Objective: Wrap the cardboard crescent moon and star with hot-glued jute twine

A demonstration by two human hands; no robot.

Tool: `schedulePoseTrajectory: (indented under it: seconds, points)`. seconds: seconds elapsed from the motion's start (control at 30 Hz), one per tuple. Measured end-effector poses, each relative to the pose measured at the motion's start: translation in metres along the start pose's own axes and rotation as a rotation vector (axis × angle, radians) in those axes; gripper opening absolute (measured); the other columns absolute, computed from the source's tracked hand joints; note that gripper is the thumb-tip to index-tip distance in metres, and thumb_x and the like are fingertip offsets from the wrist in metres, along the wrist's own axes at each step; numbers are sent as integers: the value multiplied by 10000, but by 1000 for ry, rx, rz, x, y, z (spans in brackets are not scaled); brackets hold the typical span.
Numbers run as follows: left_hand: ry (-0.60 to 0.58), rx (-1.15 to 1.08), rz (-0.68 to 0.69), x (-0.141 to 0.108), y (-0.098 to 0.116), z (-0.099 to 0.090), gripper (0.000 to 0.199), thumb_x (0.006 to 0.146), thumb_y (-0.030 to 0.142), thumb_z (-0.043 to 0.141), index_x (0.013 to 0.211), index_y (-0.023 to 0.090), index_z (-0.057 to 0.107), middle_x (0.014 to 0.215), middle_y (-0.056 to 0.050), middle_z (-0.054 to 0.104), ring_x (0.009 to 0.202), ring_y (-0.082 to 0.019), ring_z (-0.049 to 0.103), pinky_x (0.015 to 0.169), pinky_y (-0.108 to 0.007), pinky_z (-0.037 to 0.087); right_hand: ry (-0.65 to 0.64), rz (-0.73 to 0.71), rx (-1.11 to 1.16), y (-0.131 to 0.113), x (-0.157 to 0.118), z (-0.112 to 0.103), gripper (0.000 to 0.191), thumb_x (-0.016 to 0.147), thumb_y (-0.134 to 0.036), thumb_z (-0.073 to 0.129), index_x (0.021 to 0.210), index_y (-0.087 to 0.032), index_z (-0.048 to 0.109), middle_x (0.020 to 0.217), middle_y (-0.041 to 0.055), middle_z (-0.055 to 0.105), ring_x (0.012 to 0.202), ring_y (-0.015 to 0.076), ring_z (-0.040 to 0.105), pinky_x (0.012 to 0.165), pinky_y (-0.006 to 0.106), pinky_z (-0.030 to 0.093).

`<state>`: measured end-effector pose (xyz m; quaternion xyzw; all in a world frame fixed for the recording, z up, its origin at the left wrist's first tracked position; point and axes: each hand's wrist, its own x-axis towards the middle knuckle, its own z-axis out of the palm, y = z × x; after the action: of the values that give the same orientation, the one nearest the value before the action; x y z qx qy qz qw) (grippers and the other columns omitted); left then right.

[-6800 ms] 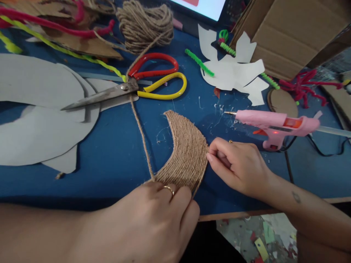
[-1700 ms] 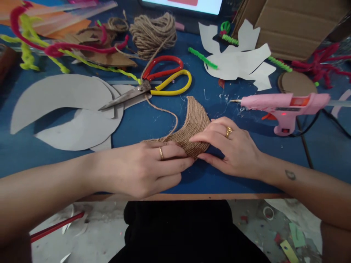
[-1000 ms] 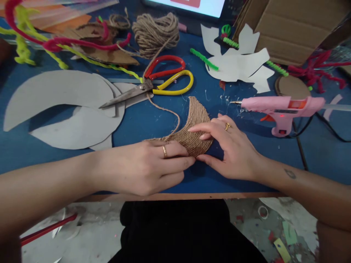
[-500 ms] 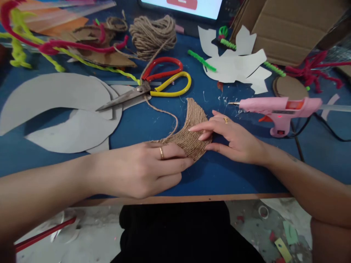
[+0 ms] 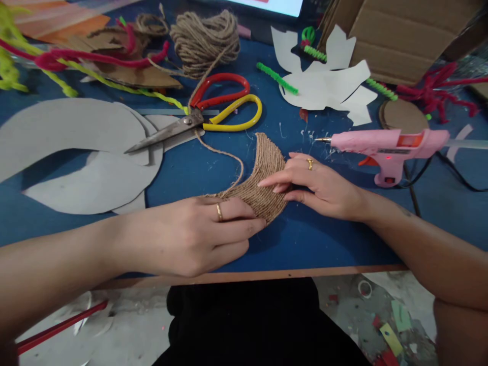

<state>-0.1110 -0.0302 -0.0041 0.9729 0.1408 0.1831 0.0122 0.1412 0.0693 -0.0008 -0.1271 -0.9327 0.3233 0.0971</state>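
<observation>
A curved piece covered in rows of brown twine [image 5: 267, 173] lies on the blue table in front of me. My left hand [image 5: 213, 234] is closed on its lower left part, the fingers pressed together and partly covering it. At its right edge my right hand [image 5: 316, 188] rests with the index finger on the twine rows and the thumb at the edge, gripping it. A loose strand [image 5: 229, 154] runs from the piece up past the scissors [image 5: 194, 119] to a twine bundle [image 5: 206, 43].
Grey paper shapes [image 5: 87, 178] lie at the left, under the scissor blades. A pink glue gun [image 5: 389, 145] with a cable is at the right. Behind are white paper cutouts [image 5: 320, 86], pipe cleaners [image 5: 99, 58] and cardboard [image 5: 412, 40]. The table's front edge [image 5: 267, 274] is near me.
The view has shifted slightly, so most things sit a little further left and higher. My right index finger still touches the twine piece, and both hands keep nearly the same pose.
</observation>
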Motion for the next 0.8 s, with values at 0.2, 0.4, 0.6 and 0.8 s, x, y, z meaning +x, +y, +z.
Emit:
schedulePoseTrajectory:
  seconds: [0.2,0.4,0.6,0.8]
  points:
    - [8,-5,23,1,-1,0,289,941,113,407,871,123,687,1211,-131,666,1108,-260,640,881,-361,590,-11,28,72,2,0,-4,309,960,-173,489,1259,-228,545,961,-9,707,922,128,650,999,355,343]
    - [5,32,32,1,-1,0,310,951,126,393,888,141,696,1192,-101,680,1119,-246,633,904,-346,588,26,-63,14,7,1,-4,288,941,-90,466,1169,-180,618,914,12,663,876,118,586,884,301,412]
    - [22,22,29,1,-1,0,305,950,122,398,887,128,696,1184,-107,682,1108,-261,639,873,-350,599,27,-67,-67,7,1,-3,308,956,-137,439,1214,-215,589,900,23,626,886,155,571,865,358,435]
    - [16,-11,5,2,-2,1,303,954,123,392,915,125,692,1204,-108,673,1085,-253,651,819,-338,619,52,-45,-51,6,-1,-4,311,967,-146,419,1220,-211,588,920,23,640,877,145,572,867,343,432]
